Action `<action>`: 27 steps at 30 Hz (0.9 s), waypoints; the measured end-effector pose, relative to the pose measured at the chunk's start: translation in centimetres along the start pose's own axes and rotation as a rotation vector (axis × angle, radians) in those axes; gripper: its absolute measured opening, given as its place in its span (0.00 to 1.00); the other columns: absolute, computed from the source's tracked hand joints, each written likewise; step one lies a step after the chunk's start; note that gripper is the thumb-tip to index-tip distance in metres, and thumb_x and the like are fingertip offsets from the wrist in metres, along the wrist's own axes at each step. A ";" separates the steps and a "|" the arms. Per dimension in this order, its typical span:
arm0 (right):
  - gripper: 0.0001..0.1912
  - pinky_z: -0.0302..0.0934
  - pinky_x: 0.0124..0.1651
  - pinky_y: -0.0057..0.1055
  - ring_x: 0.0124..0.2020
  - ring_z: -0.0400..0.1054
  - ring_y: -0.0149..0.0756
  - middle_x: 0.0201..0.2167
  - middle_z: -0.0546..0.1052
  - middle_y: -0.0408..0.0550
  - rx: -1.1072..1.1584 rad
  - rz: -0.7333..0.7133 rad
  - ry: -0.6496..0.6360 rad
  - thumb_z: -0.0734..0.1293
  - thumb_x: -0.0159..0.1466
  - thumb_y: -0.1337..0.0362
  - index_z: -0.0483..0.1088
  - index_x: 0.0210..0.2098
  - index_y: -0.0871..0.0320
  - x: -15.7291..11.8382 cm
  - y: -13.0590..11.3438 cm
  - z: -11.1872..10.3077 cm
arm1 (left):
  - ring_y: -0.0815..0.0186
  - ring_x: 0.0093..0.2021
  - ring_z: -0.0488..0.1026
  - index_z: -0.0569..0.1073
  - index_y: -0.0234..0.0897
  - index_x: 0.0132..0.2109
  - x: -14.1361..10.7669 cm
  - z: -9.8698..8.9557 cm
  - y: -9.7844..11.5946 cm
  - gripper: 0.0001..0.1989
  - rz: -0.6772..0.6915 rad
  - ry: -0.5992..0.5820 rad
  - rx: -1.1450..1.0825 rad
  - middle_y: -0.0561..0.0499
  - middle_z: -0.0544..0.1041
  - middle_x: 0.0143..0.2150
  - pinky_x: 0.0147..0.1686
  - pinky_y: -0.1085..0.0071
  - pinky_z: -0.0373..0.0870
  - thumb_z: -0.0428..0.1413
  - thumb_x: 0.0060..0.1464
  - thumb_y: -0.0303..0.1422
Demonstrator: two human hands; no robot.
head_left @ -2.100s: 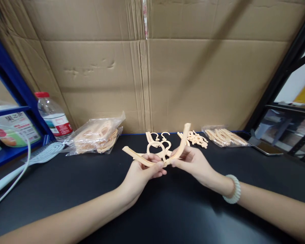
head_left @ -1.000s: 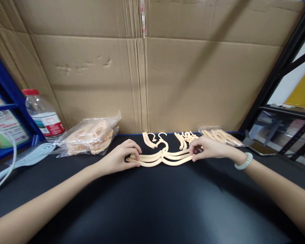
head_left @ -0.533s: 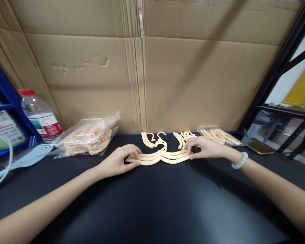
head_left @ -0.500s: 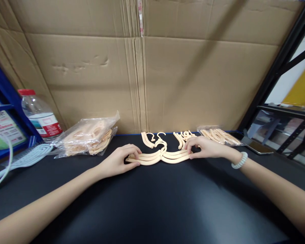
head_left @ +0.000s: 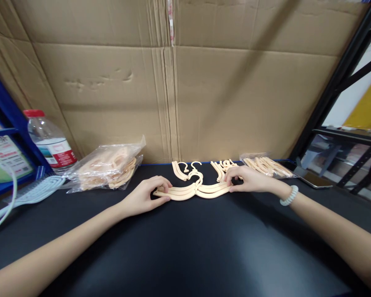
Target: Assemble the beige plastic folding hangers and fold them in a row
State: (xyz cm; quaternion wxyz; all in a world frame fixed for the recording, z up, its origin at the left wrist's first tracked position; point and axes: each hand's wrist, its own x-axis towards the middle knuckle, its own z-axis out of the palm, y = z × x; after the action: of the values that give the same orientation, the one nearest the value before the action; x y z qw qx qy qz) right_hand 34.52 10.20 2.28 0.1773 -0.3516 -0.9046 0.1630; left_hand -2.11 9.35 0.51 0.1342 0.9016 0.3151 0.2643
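Observation:
Several cream folding hangers lie spread and stacked together on the black table, with their hooks pointing away from me. My left hand pinches the left end of the stack between thumb and fingers. At the right end, my right hand grips the arm tips the same way and wears a pale beaded bracelet. Just behind the stack rests a folded hanger with its hook to the right. More folded hangers lie close behind my right hand, which partly covers them.
Clear bags of hangers lie at left and right. A red-capped bottle and a pale blue hairbrush are far left. A phone lies at the right. A cardboard wall stands behind.
The right ends of the stacked hangers have drawn closer together, and my right hand has shifted very slightly left. My left hand keeps its hold in the same place.

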 end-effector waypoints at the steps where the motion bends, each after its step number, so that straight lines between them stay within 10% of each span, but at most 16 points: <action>1: 0.06 0.63 0.44 0.34 0.39 0.69 0.36 0.37 0.75 0.49 -0.007 0.000 -0.001 0.69 0.59 0.62 0.71 0.31 0.59 0.0 0.0 0.0 | 0.62 0.41 0.73 0.70 0.38 0.35 0.0 0.0 0.0 0.04 -0.004 0.004 -0.003 0.49 0.75 0.42 0.41 0.67 0.69 0.56 0.55 0.33; 27: 0.07 0.62 0.46 0.34 0.41 0.69 0.37 0.39 0.75 0.48 -0.020 -0.027 0.008 0.69 0.59 0.59 0.72 0.32 0.57 -0.2 -0.5 -0.4 | 0.63 0.42 0.71 0.65 0.38 0.35 -0.3 0.0 0.6 0.03 0.025 -0.026 0.029 0.49 0.72 0.45 0.43 0.67 0.66 0.54 0.54 0.29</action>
State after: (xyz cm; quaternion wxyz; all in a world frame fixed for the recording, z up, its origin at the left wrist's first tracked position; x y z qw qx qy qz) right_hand 34.50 9.78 2.78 0.1796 -0.3416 -0.9102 0.1502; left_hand -2.03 8.75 0.66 0.1218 0.9107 0.3057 0.2495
